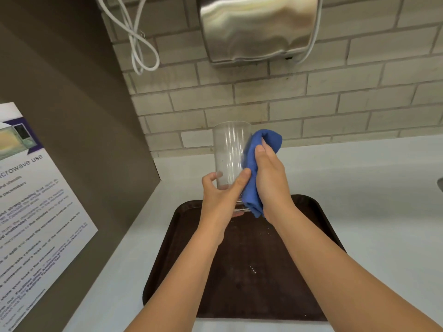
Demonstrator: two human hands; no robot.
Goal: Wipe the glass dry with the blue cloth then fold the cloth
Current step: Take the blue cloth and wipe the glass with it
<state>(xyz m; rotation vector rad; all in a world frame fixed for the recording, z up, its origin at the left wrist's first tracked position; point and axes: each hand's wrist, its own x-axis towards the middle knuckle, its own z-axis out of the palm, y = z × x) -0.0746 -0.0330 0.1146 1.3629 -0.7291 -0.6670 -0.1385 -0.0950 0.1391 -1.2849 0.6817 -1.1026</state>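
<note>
A clear drinking glass [229, 152] is held upright in the air above the far end of a dark brown tray [251, 271]. My left hand [221, 197] grips the glass around its lower part, thumb across the front. My right hand [269, 178] holds a bunched blue cloth [254, 168] pressed against the right side of the glass. The base of the glass is partly hidden behind my left hand and the cloth.
The tray lies on a white counter [359, 212] with a few water drops [253, 269] on it. A brick wall with a steel hand dryer [259, 27] and a white cable [141, 44] is behind. A brown side panel with a microwave notice [31, 212] stands at the left.
</note>
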